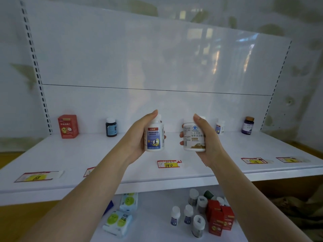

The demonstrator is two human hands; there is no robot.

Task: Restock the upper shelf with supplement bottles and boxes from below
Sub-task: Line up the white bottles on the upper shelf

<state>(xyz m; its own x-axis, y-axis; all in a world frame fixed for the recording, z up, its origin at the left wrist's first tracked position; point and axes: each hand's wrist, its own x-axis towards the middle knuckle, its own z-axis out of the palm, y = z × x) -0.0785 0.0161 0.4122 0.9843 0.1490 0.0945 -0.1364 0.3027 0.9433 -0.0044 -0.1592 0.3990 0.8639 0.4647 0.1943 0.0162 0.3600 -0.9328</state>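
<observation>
My left hand grips a white bottle with a blue label, held upright above the white upper shelf. My right hand grips a wider white bottle with a brown-edged label beside it. At the back of the upper shelf stand a red box, a dark bottle, a small white bottle and a purple bottle. On the lower shelf lie pale blue boxes, several small white bottles and red boxes.
Price tags lie along the upper shelf's front edge, one reading 140, others at the left and right. Slotted uprights frame the glossy white back panel. A wooden floor shows at the sides.
</observation>
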